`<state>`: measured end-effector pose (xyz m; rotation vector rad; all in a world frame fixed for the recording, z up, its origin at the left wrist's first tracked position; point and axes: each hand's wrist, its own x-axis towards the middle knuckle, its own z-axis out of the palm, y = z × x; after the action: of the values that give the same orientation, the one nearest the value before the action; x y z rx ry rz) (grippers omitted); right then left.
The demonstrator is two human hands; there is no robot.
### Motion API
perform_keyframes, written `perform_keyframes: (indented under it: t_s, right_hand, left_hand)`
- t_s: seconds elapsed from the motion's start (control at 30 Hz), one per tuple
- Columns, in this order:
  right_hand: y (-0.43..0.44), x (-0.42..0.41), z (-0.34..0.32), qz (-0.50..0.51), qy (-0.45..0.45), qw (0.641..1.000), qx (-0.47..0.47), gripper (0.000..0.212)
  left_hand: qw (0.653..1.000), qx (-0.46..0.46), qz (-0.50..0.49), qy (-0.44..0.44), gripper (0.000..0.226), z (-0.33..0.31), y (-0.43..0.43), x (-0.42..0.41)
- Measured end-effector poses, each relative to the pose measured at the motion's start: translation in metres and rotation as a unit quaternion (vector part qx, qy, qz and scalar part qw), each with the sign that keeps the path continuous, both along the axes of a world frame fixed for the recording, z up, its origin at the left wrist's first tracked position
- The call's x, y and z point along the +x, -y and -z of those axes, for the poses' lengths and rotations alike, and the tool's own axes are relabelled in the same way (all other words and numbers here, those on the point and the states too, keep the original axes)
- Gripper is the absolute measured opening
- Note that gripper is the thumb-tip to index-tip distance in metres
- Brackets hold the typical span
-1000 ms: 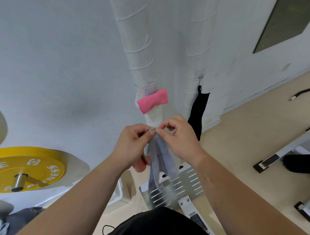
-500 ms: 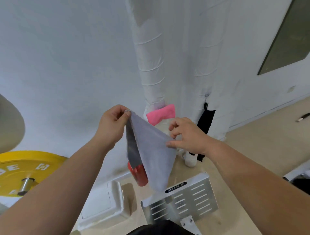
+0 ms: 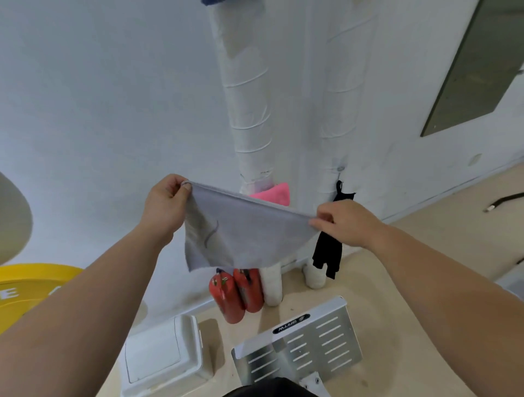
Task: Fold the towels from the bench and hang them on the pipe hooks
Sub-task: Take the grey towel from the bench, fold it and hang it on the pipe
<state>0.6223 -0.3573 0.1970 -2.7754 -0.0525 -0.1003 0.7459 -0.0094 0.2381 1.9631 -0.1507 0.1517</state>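
A grey towel (image 3: 241,235) is stretched flat between my hands in front of two white wrapped pipes. My left hand (image 3: 167,208) pinches its upper left corner and my right hand (image 3: 344,222) pinches its right corner. Behind it a pink towel (image 3: 276,192) hangs on the left pipe (image 3: 246,113). A black towel (image 3: 330,249) hangs from a hook on the right pipe (image 3: 344,99). A dark blue cloth (image 3: 211,2) shows at the top of the left pipe.
Two red fire extinguishers (image 3: 235,294) stand at the pipe bases. A white box (image 3: 161,357) and a slotted metal plate (image 3: 300,343) lie on the floor below. A yellow weight plate (image 3: 25,286) is at the left edge.
My hands have pulled apart, spreading the grey towel from a narrow bunched strip into a wide sheet. The view has tilted up the pipes.
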Motion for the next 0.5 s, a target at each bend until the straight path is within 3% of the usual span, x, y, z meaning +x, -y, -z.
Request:
perform_keyframes:
  t_s: [0.17,0.3,0.4,0.5]
  right_hand:
    - [0.017,-0.008,-0.022,0.045,0.050,0.970,0.236,0.028]
    - [0.018,-0.020,-0.031,0.054,0.054,0.883,0.463,0.025]
    - [0.012,-0.032,-0.029,0.097,0.050,0.829,0.548,0.016]
    - [0.002,-0.037,-0.015,0.174,0.068,0.790,0.583,0.020]
  left_hand:
    - [0.996,-0.062,0.029,-0.059,0.022,0.013,-0.002,-0.006]
    - [0.987,-0.113,0.070,-0.088,0.021,0.015,0.006,-0.015]
    - [0.978,-0.152,0.064,-0.125,0.021,0.020,0.010,-0.022]
    - [0.967,-0.168,0.051,-0.184,0.021,0.029,0.013,-0.029]
